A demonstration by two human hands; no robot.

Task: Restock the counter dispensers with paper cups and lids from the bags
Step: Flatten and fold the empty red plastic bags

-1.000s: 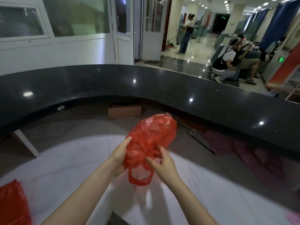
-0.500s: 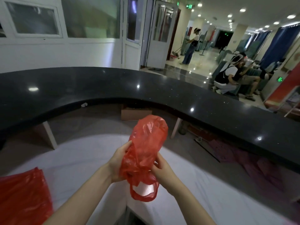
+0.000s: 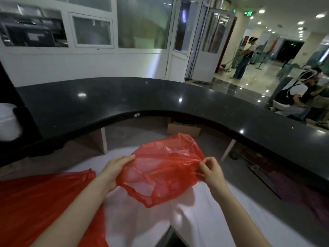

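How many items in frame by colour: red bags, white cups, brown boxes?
Red plastic bags: 2, the small bag held up by the left hand and right hand, and the large bag lying at lower left.
White cup stacks: 1, blurred, at the left edge.
Brown cardboard boxes: 1, under the counter.
Total: 4

Single head-worn wide-angle view, looking forward and down, close above a curved glossy black stone counter (image 3: 160, 97).

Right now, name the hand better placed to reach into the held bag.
Right hand: it only pinches the small red bag at one edge. The left hand grips the side nearer the hanging handle loop.
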